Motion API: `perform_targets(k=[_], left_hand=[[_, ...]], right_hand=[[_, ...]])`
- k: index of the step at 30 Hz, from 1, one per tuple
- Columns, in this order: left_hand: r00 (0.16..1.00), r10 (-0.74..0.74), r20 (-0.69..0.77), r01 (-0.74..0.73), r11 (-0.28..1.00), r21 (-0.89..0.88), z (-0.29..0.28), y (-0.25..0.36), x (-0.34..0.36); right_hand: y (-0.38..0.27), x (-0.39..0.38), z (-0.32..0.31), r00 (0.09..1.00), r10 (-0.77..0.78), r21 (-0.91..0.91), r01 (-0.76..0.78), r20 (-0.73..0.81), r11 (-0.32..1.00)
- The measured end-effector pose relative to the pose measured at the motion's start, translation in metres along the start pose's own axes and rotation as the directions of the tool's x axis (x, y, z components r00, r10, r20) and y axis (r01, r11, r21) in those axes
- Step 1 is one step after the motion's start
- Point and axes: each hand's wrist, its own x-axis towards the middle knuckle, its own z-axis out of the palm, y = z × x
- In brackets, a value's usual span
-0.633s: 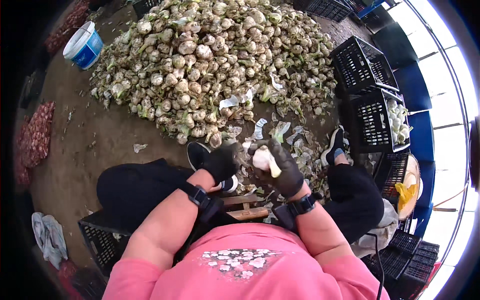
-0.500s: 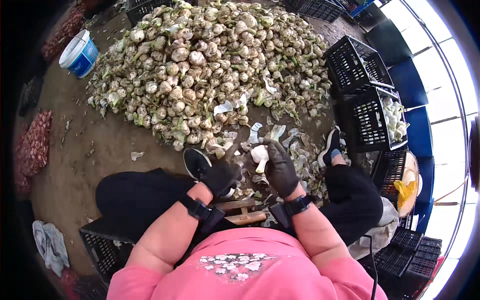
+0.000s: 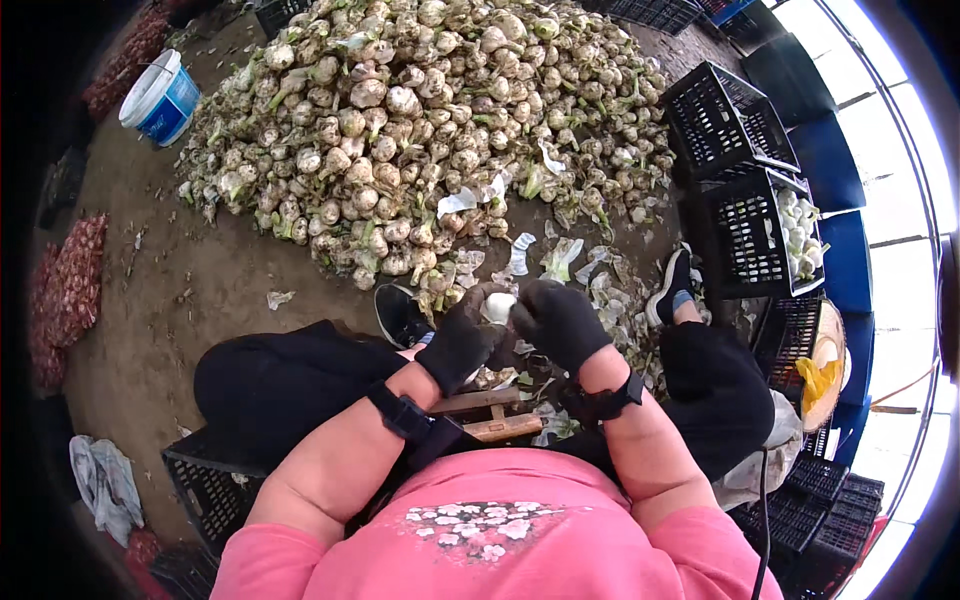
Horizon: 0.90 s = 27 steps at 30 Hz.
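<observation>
A peeled white garlic bulb (image 3: 498, 308) sits between my two hands, just in front of my lap. My left hand (image 3: 464, 340), in a dark glove, has its fingers curled around the bulb. Close against the bulb's right side is my right hand (image 3: 566, 328), gloved too, its fingers bent inward; its fingertips, and whatever they pinch, are hidden. Beyond the hands rises a big heap of unpeeled garlic bulbs (image 3: 400, 130), earthy and with stalks. Papery garlic skins (image 3: 610, 290) litter the ground around my feet.
Black crates stand at the right, one holding white garlic bulbs (image 3: 800, 235). A white and blue bucket (image 3: 160, 100) is at the far left, with red mesh sacks (image 3: 70, 300) nearer. A wooden piece (image 3: 503, 428) lies before my lap; a black crate (image 3: 210, 495) is beside my left leg.
The garlic bulb has moved left and is now in my left hand's curled fingers. My right hand has turned and closed beside it, and the hands have come together.
</observation>
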Motion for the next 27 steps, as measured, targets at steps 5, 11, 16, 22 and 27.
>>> perform_targets(k=[5,11,16,22,27], left_hand=[[0.969,-0.247,0.029,0.244,0.922,-0.299,-0.005,-0.005,0.001],[1.0,-0.008,-0.019,0.01,0.992,0.125,0.0,-0.004,0.002],[0.926,-0.229,0.299,0.366,0.739,-0.566,-0.009,0.027,-0.001],[0.881,-0.192,0.433,0.467,0.507,-0.724,-0.001,0.041,-0.003],[0.901,-0.314,0.3,0.414,0.829,-0.376,0.002,0.018,0.013]], right_hand=[[0.0,0.001,-0.004,0.981,0.18,0.305,-0.193,0.072,0.933],[0.0,-0.011,0.003,0.992,0.117,0.056,-0.12,0.054,0.991],[0.043,-0.009,0.031,0.919,0.393,0.307,-0.368,-0.023,0.878],[0.055,0.003,0.048,0.787,0.527,0.832,-0.5,0.321,0.239],[0.038,-0.014,0.022,0.91,0.184,0.926,-0.378,0.372,0.001]])
